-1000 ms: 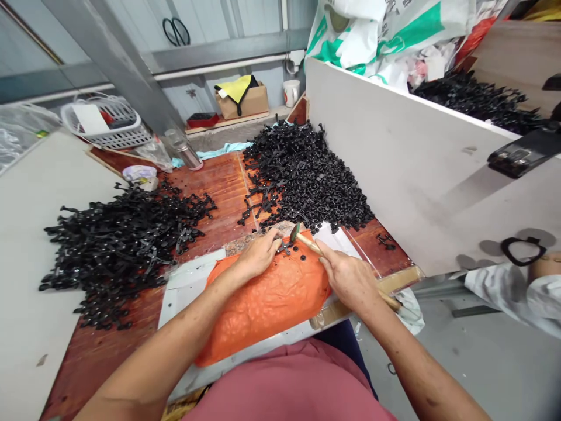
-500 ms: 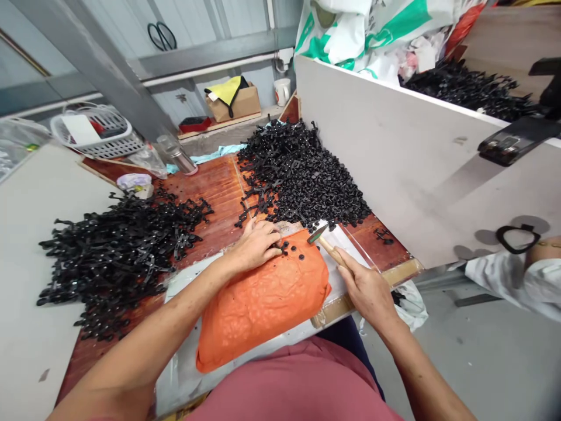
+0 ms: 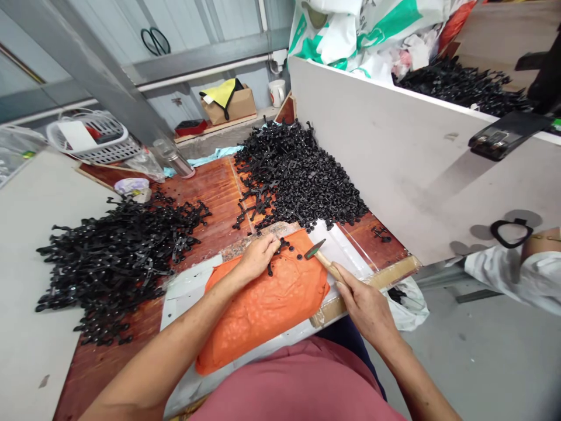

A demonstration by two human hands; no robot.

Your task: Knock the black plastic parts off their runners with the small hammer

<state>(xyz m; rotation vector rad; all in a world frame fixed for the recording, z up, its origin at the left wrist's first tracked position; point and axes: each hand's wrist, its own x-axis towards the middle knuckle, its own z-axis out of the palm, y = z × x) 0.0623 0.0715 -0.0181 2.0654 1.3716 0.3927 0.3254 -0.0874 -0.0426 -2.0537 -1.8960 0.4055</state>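
Note:
My left hand (image 3: 259, 255) is closed on a black plastic part (image 3: 270, 268), which pokes out below and beside the fingers above an orange bag (image 3: 258, 313). Gripped in my right hand (image 3: 367, 304) is a small hammer (image 3: 326, 262) with a wooden handle; its dark head hovers over the bag's upper right. Several small black round pieces lie on the bag between hand and hammer head. Behind the bag, a stone slab (image 3: 234, 250) shows in part. A heap of black branched parts (image 3: 114, 263) lies left, and a pile of small black pieces (image 3: 311, 175) lies beyond.
A grey-white panel (image 3: 394, 158) walls the table's right side, and a pale board (image 3: 39, 263) bounds the left. At the back stand a glass bottle (image 3: 174, 159), a white basket (image 3: 94, 143), a carton (image 3: 234, 105) and a mug (image 3: 277, 93). Another person's sleeve (image 3: 504, 278) shows at far right.
My left hand has closed and drawn slightly back, with the black plastic part now showing at its fingers. The hammer head has shifted slightly toward me. The view has moved a little.

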